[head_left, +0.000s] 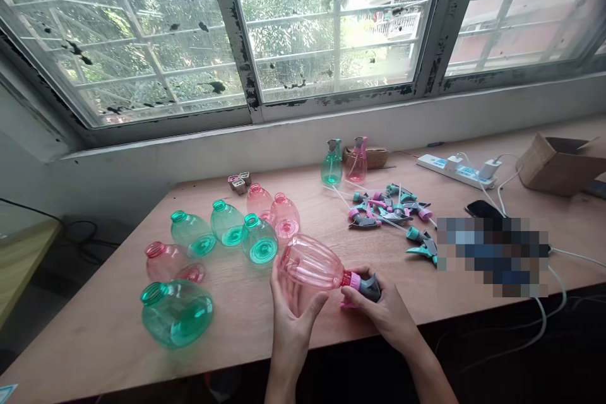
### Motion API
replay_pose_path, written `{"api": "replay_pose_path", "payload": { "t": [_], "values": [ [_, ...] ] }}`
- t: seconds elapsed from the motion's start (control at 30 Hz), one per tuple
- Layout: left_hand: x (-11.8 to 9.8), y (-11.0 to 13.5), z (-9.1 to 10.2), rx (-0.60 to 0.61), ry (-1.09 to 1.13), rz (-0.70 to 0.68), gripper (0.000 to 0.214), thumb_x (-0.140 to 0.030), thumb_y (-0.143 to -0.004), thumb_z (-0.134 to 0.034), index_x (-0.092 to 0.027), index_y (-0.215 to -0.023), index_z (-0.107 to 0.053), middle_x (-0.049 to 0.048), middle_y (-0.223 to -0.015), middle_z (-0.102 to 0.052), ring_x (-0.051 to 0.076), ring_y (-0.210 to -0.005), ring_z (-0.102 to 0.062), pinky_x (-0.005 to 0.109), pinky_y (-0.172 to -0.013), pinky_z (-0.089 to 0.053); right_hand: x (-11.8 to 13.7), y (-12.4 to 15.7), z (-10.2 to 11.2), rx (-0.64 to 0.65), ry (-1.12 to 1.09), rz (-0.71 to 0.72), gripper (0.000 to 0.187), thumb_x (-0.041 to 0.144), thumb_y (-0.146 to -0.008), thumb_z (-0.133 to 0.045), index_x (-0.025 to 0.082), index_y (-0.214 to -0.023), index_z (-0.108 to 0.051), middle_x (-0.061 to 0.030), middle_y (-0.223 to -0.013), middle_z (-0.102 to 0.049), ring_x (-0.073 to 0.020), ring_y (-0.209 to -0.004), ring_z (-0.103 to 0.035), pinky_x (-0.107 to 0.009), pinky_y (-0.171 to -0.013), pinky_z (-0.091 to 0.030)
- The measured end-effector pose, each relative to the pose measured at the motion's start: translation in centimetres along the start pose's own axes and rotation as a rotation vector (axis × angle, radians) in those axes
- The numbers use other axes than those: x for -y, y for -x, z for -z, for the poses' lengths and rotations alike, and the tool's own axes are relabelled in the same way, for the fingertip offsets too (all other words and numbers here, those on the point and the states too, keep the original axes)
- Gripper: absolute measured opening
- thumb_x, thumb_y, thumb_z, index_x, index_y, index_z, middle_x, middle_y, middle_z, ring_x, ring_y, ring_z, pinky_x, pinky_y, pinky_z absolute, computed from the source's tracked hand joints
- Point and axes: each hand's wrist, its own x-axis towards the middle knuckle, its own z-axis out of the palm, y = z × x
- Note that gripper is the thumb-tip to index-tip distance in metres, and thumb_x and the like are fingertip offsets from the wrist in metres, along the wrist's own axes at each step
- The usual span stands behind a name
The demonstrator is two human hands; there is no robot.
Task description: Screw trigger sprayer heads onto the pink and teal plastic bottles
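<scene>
My left hand point(290, 309) cups the body of a pink plastic bottle point(312, 262) held sideways above the wooden table's point(104, 334) near edge. My right hand point(386, 309) is closed on the grey and pink spray head point(365, 285) at the bottle's neck. Several empty green and pink bottles point(226, 224) lie on the table to the left. A larger green bottle point(176, 310) lies nearest the front left.
A heap of loose spray heads point(391, 208) lies right of centre. Two finished spray bottles point(344, 163) stand near the wall by a small basket point(372, 156). A power strip point(457, 170), phone point(481, 208), cables and a cardboard box point(558, 164) occupy the right side.
</scene>
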Motion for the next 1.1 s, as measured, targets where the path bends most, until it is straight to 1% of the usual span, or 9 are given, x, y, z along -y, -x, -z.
{"api": "replay_pose_path", "payload": {
  "t": [0.1, 0.2, 0.33, 0.5, 0.7, 0.8, 0.93, 1.0, 1.1],
  "values": [
    [0.1, -0.1, -0.1, -0.09, 0.013, 0.033, 0.102, -0.039, -0.065, -0.087, -0.031, -0.147, -0.027, 0.0146, -0.159, -0.032, 0.032, -0.145, -0.035, 0.047, -0.117, -0.034, -0.1, 0.0, -0.2, 0.037, 0.027, 0.021, 0.036, 0.048, -0.072, -0.082, 0.02, -0.091, -0.07, -0.0011, -0.08, -0.067, -0.0168, -0.067, -0.061, -0.031, -0.061, -0.061],
    [0.2, -0.2, -0.2, -0.144, 0.02, 0.037, 0.093, -0.036, -0.064, -0.088, -0.031, -0.141, -0.036, 0.013, -0.158, -0.035, 0.032, -0.142, -0.04, 0.041, -0.111, -0.043, -0.1, 0.0, -0.1, 0.065, 0.043, 0.016, 0.038, 0.05, -0.072, -0.08, 0.02, -0.092, -0.071, -0.0013, -0.081, -0.068, -0.0175, -0.068, -0.061, -0.032, -0.062, -0.061],
    [0.0, -0.3, 0.0, -0.109, -0.015, -0.035, 0.093, -0.028, -0.063, -0.089, -0.033, -0.141, -0.04, 0.0073, -0.153, -0.041, 0.029, -0.143, -0.039, 0.037, -0.114, -0.039, 0.1, 0.0, 0.1, 0.07, 0.039, -0.004, 0.036, 0.048, -0.073, -0.08, 0.019, -0.093, -0.07, -0.0015, -0.081, -0.068, -0.0179, -0.069, -0.061, -0.032, -0.063, -0.061],
    [-0.4, 0.0, -0.1, -0.045, -0.038, -0.002, 0.095, -0.026, -0.067, -0.086, -0.038, -0.145, -0.035, 0.0047, -0.155, -0.04, 0.027, -0.143, -0.039, 0.04, -0.115, -0.037, 0.2, -0.1, 0.4, 0.059, 0.026, -0.013, 0.034, 0.044, -0.077, -0.079, 0.019, -0.097, -0.068, -0.0013, -0.085, -0.067, -0.0177, -0.072, -0.062, -0.034, -0.067, -0.062],
    [-0.3, 0.4, -0.3, 0.022, -0.029, -0.066, 0.095, -0.035, -0.073, -0.081, -0.034, -0.149, -0.025, 0.0102, -0.156, -0.036, 0.03, -0.145, -0.035, 0.049, -0.119, -0.028, -0.5, -0.2, 0.4, 0.087, 0.03, 0.018, 0.033, 0.042, -0.077, -0.08, 0.02, -0.098, -0.067, -0.0009, -0.085, -0.066, -0.0172, -0.073, -0.061, -0.034, -0.067, -0.062],
    [0.1, 0.3, -0.2, -0.038, -0.089, -0.083, 0.087, -0.042, -0.076, -0.079, -0.032, -0.146, -0.028, 0.0127, -0.154, -0.037, 0.031, -0.144, -0.037, 0.051, -0.117, -0.031, -0.5, -0.2, 0.4, 0.076, 0.027, 0.021, 0.034, 0.044, -0.076, -0.081, 0.019, -0.095, -0.067, -0.0006, -0.082, -0.066, -0.0164, -0.069, -0.062, -0.032, -0.064, -0.061],
    [0.7, 0.0, 0.1, -0.216, -0.334, -0.21, 0.073, -0.039, -0.07, -0.084, -0.029, -0.134, -0.049, 0.0093, -0.149, -0.038, 0.03, -0.137, -0.043, 0.044, -0.116, -0.034, -0.2, -0.1, 0.6, 0.046, -0.005, -0.014, 0.038, 0.046, -0.074, -0.081, 0.018, -0.095, -0.067, -0.0008, -0.08, -0.068, -0.0165, -0.064, -0.066, -0.032, -0.065, -0.06],
    [0.7, -0.1, 0.0, -0.195, -0.327, -0.197, 0.072, -0.037, -0.07, -0.084, -0.029, -0.133, -0.05, 0.0082, -0.142, -0.045, 0.029, -0.134, -0.046, 0.044, -0.115, -0.036, 0.0, -0.1, 0.7, 0.022, -0.033, -0.034, 0.04, 0.047, -0.074, -0.082, 0.018, -0.096, -0.066, -0.0006, -0.078, -0.067, -0.0173, -0.064, -0.067, -0.034, -0.066, -0.061],
    [0.3, 0.1, -0.3, -0.098, -0.22, -0.144, 0.081, -0.036, -0.075, -0.081, -0.033, -0.143, -0.038, 0.0076, -0.145, -0.047, 0.027, -0.139, -0.042, 0.045, -0.118, -0.031, 0.1, -0.1, 0.8, 0.018, -0.075, -0.052, 0.041, 0.047, -0.073, -0.082, 0.018, -0.095, -0.066, 0.0004, -0.073, -0.067, -0.0181, -0.063, -0.068, -0.037, -0.07, -0.061]
  ]
}}
